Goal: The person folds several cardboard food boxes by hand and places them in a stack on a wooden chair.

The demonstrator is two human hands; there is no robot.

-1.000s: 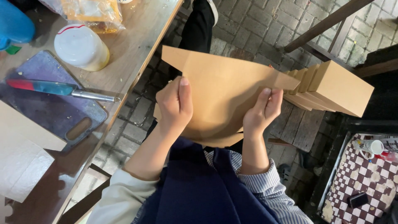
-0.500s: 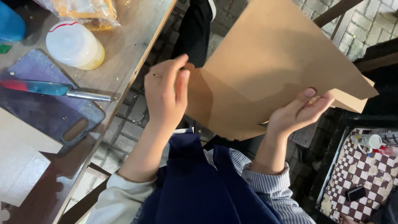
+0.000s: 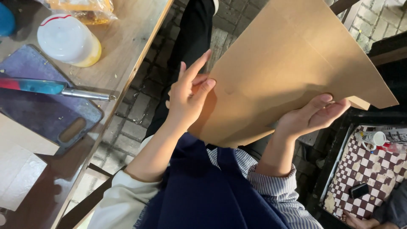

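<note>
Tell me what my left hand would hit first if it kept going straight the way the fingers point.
Probably the brown cardboard sheet. The left hand sits at its lower left edge with fingers pointing up and right, along or across the sheet's face. Depth is unclear, so they might slide along it instead.

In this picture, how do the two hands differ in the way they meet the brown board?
The left hand is at the board's left edge with fingers spread and pointing up, only partly touching; the right hand grips the lower right edge, fingers curled over the front. The left hand is higher in the picture than the right hand. The left sleeve is plain pale, the right sleeve striped. Both hands are bare and at the same board.
</note>
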